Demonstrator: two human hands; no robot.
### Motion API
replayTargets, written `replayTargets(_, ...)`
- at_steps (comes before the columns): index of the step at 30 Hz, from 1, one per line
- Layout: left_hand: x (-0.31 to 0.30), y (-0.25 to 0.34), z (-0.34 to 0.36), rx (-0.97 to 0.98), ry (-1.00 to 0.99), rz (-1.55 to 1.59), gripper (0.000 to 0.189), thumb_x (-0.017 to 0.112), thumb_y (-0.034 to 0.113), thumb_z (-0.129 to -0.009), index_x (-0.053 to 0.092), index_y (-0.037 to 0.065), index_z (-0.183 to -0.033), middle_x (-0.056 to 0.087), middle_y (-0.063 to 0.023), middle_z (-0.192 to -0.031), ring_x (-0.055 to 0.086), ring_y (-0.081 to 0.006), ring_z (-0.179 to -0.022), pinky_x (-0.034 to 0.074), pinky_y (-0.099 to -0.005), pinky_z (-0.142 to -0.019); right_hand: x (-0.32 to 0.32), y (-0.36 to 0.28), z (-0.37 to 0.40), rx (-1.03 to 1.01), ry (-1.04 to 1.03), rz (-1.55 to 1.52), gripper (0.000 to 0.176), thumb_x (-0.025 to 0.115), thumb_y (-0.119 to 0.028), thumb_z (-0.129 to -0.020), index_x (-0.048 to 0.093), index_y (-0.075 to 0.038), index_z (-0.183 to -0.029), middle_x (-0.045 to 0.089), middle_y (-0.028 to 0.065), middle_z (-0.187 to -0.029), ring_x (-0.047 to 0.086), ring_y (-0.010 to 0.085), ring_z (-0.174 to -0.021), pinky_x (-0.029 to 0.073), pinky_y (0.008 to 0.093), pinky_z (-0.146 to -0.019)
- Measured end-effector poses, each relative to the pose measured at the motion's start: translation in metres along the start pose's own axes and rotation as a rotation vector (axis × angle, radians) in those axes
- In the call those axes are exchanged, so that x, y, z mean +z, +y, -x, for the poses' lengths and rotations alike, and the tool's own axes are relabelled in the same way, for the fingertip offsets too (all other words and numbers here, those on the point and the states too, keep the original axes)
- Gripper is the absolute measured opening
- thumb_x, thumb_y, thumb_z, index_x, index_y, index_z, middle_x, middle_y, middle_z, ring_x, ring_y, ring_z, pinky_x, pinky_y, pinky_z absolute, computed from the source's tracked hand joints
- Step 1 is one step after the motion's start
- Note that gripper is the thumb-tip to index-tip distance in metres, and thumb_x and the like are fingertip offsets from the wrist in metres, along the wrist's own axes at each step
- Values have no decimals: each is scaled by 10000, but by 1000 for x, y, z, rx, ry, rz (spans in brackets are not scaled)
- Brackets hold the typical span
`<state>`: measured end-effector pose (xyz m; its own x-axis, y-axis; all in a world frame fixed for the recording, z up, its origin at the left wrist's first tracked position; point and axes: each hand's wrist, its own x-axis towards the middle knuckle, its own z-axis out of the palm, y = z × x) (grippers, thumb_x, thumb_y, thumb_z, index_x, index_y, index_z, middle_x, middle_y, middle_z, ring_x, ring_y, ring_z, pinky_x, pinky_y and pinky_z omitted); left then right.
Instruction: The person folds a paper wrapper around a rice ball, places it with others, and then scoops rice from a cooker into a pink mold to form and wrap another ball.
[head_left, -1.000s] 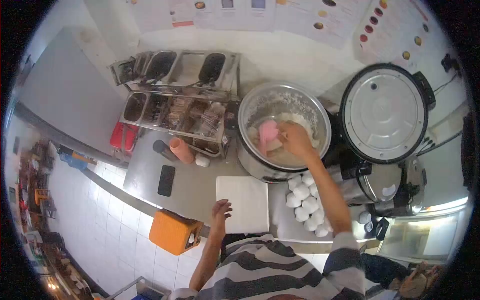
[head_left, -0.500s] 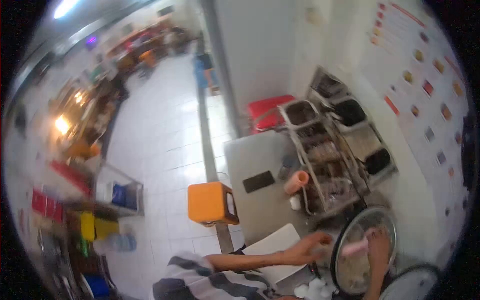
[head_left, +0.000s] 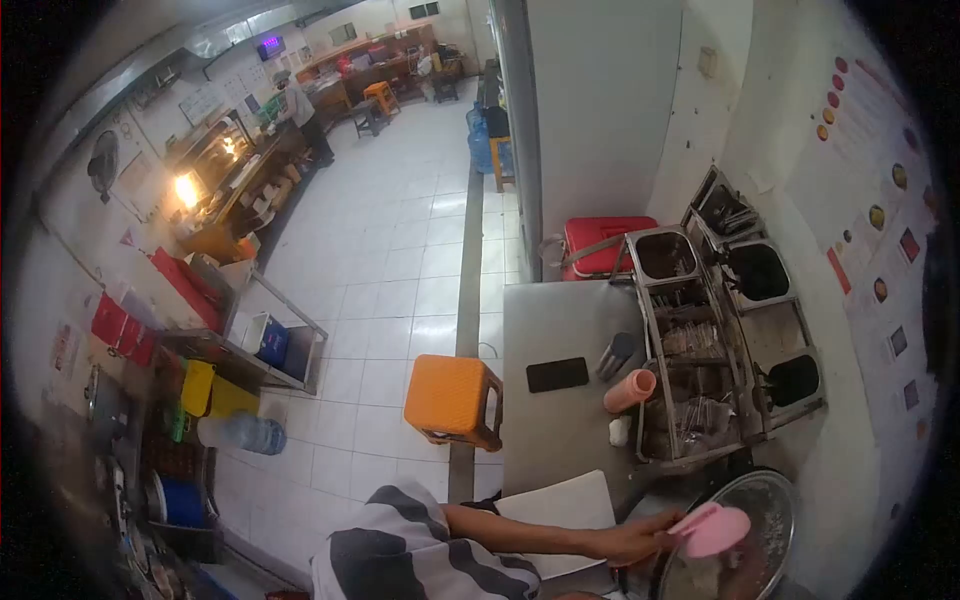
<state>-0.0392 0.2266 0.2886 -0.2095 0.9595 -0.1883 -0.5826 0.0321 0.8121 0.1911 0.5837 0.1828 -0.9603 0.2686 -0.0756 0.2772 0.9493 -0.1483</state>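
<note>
My left hand (head_left: 636,541), reaching out of a striped sleeve, is closed at the handle end of a pink scoop (head_left: 717,531). The scoop's broad rounded head is over a round vessel (head_left: 792,500) with a shiny rim, whose pale, speckled contents I cannot name. A blurred brownish shape low in the vessel may be my right hand (head_left: 742,572), its fingers too smeared to read. Below my left forearm lies a white board (head_left: 560,505) on the metal table (head_left: 545,430).
On the table are a black phone (head_left: 557,375), a dark cylinder (head_left: 615,354) and a pink bottle (head_left: 630,391). A rack (head_left: 690,345) of packets and bins lines the wall. An orange stool (head_left: 450,400) stands beside the table; a person (head_left: 300,108) is farther off.
The pink scoop, earlier in my right hand inside the vessel, is now held by my left hand, which has closed and moved to the vessel's rim. The camera view has shifted and become sharper.
</note>
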Motion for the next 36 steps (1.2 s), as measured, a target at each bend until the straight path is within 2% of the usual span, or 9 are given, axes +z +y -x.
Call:
replayTargets(7,-87,-80,24,241,278,-17,492,412,537,-977,490,83,-1147,470,-1,-833,451,-116,-691,404,-281,-567,156,29,-18,-45,83,23,332,811,-266,-645,675,-1,-792,643,190,-881,593,349,-881,449,421,-854)
replayTargets(8,-133,-10,42,-286,-219,-402,301,557,391,-952,483,105,-1009,460,21,-768,442,-103,-671,389,-254,-592,63,-52,-41,23,-85,53,307,798,-252,-647,676,-7,-786,639,180,-862,590,342,-866,462,427,-825)
replayTargets(9,-106,-80,48,203,425,33,279,477,367,-980,482,92,-931,432,20,-707,422,-115,-651,365,-272,-579,2,-98,-61,123,-436,104,380,740,-163,-717,661,15,-1043,613,206,-1118,564,357,-1066,426,420,-976)
replayTargets(13,-84,-17,61,115,614,306,203,458,242,-986,495,79,-1100,472,28,-750,424,-82,-640,344,-249,-563,39,-77,-57,-3,-304,134,239,736,-205,-646,676,-20,-785,628,174,-794,595,357,-868,489,443,-803)
replayTargets(18,-95,-27,60,-42,519,266,221,415,244,-996,498,61,-1088,515,7,-747,461,-80,-601,374,-240,-515,16,-89,-57,-96,-102,196,109,660,-102,-699,657,4,-723,641,183,-769,656,371,-778,534,454,-696)
replayTargets(24,-83,-32,27,-118,354,185,323,396,335,-1018,540,53,-956,509,-19,-682,474,-118,-508,390,-263,-440,-6,-39,-67,607,42,259,133,610,-59,-766,650,48,-833,654,233,-830,656,407,-746,538,468,-663)
replayTargets(30,-54,-28,-2,-96,322,259,245,401,232,-1033,491,7,-1071,526,-73,-810,528,-167,-627,446,-298,-535,84,-96,-85,282,-85,-69,162,628,-72,-719,656,17,-850,656,231,-861,645,406,-783,532,485,-685)
replayTargets(34,-57,-45,-16,-152,345,284,251,428,260,-1024,498,20,-1048,521,-69,-809,524,-164,-630,443,-298,-539,-6,-139,-77,76,-124,-344,168,637,-80,-687,658,9,-828,653,219,-856,640,409,-797,527,478,-693)
replayTargets(36,-55,-49,-27,-98,238,403,186,495,224,-997,494,38,-997,510,-59,-770,514,-148,-617,427,-293,-525,-32,-111,-98,239,-613,-323,194,635,-48,-697,656,26,-875,657,230,-913,652,398,-899,539,487,-722)
